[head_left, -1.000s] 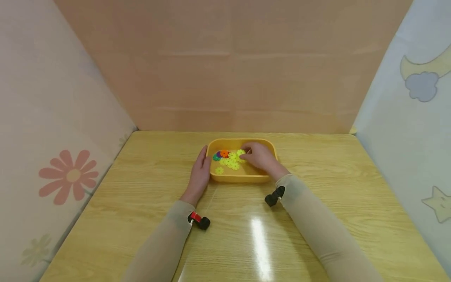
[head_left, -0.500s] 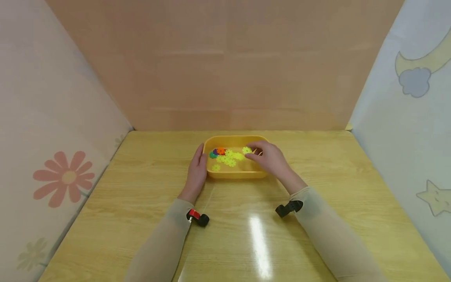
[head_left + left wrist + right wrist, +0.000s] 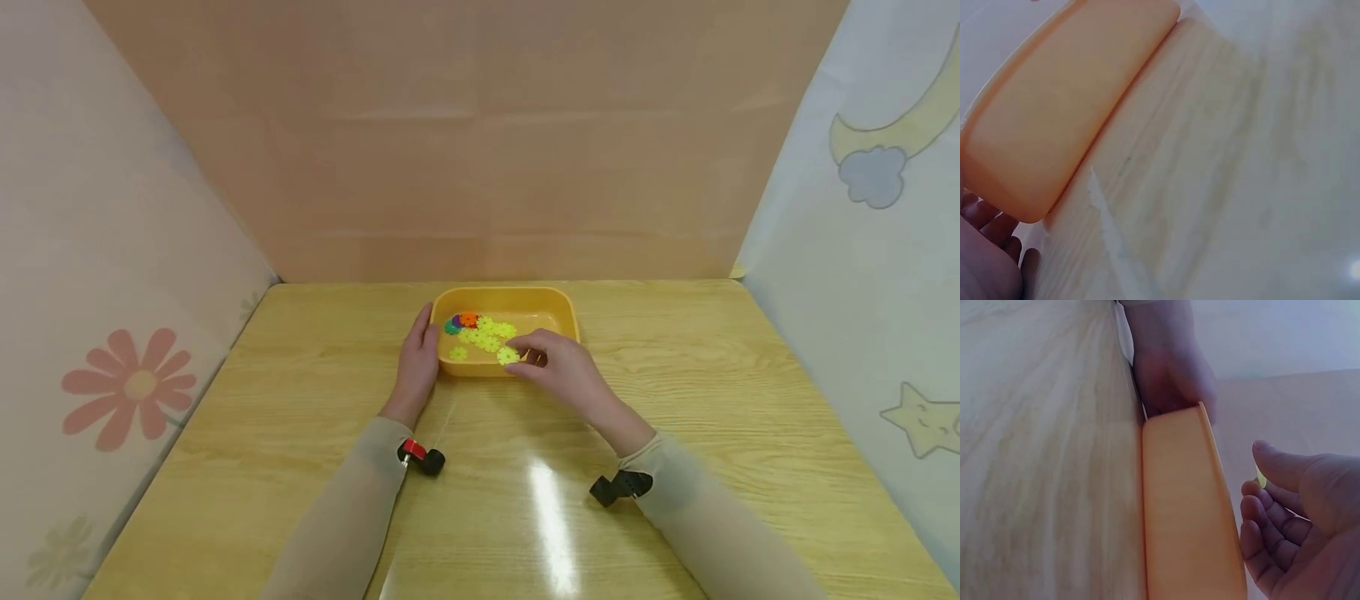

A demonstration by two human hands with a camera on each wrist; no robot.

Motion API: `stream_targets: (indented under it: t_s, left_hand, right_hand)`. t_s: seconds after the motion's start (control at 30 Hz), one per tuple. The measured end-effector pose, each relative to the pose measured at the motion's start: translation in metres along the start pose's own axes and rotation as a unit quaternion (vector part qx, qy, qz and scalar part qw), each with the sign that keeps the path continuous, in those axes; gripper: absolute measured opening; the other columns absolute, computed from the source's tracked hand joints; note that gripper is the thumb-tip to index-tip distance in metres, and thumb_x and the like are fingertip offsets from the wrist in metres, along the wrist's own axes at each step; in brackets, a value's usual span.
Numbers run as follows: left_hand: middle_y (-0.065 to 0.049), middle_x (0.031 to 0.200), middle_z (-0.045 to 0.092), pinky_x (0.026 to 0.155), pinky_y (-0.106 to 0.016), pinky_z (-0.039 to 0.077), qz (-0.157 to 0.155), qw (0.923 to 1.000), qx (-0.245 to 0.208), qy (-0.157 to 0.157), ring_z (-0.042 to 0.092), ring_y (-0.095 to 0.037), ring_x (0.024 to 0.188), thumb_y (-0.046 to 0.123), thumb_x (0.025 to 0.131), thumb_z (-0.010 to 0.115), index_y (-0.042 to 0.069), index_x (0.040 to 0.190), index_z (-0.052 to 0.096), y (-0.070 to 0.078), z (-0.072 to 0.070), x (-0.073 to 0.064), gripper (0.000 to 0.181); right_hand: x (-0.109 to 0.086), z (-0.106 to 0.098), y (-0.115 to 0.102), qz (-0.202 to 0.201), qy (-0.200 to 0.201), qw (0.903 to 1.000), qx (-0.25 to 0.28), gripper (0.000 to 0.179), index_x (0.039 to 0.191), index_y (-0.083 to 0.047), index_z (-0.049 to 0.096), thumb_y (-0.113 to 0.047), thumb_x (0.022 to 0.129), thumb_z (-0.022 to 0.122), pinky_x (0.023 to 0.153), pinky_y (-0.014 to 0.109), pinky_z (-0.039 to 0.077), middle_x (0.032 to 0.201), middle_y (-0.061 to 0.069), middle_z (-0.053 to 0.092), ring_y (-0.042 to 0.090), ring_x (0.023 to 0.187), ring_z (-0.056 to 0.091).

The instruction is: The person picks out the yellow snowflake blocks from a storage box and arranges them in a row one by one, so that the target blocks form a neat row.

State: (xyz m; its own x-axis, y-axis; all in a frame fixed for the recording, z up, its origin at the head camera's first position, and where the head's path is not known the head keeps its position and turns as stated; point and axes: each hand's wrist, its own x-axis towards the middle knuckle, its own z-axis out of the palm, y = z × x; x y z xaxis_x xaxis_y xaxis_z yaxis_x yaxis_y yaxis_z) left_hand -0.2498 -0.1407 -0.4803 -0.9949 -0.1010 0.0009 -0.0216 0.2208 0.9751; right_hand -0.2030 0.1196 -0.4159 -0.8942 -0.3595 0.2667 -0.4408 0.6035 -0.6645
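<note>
In the head view an orange-yellow plastic tray (image 3: 506,370) sits on the table with small flower-shaped plastic discs inside. My left hand (image 3: 416,367) lies along its left end wall, fingers fairly straight. The left wrist view shows those fingers (image 3: 999,228) at the tray's corner. Between thumb and fingertips, my right hand (image 3: 566,375) pinches a yellow flower-shaped disc (image 3: 507,356) over the tray's front rim. The right wrist view catches this disc edge-on. A cluster of yellow discs (image 3: 487,342) covers the tray's middle; an orange disc (image 3: 468,319) and a green one (image 3: 452,327) lie at its left.
One yellow disc (image 3: 458,354) lies apart near the tray's front left corner. The wooden table (image 3: 480,517) is backed by a brown panel (image 3: 480,150). Pale printed walls flank it, with a pink flower (image 3: 140,383) on the left one. Each wrist wears a small camera.
My right hand, pinching the yellow disc, has lifted out from the tray's right part and come toward the front rim. The left hand stays at the tray's end.
</note>
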Motion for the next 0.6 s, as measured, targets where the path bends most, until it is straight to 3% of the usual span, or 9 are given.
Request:
stream_targets:
  t_s: [0.23,0.47,0.6]
  left_hand:
    - [0.002,0.180,0.031,0.135,-0.046,0.021,0.003,0.9998,-0.022,-0.002,0.024,-0.022,0.166,0.040,0.120,0.039,0.026,0.176,0.032,0.000,0.003,0.002,0.058]
    - [0.003,0.180,0.031,0.135,-0.048,0.023,-0.009,0.9998,-0.016,-0.006,0.025,-0.023,0.166,0.044,0.119,0.038,0.028,0.176,0.032,-0.001,0.000,-0.001,0.060]
    - [0.002,0.180,0.030,0.135,-0.048,0.021,0.000,0.9999,-0.010,-0.008,0.024,-0.023,0.167,0.046,0.120,0.035,0.028,0.177,0.031,-0.002,-0.003,-0.001,0.060]
  right_hand:
    - [-0.008,0.013,-0.014,-0.020,-0.002,0.9998,0.003,0.030,0.120,-0.010,0.084,-0.020,0.093,0.091,0.074,0.031,0.058,0.097,-0.007,0.074,0.010,0.082,0.065]
    - [-0.010,0.041,-0.018,-0.027,-0.051,0.9982,0.016,0.027,0.118,-0.013,0.085,-0.024,0.094,0.090,0.075,0.029,0.057,0.094,-0.009,0.073,0.006,0.082,0.064]
    - [-0.009,0.057,-0.016,-0.031,-0.077,0.9961,0.029,0.026,0.117,-0.012,0.084,-0.022,0.094,0.091,0.077,0.029,0.058,0.093,-0.010,0.074,0.005,0.083,0.065]
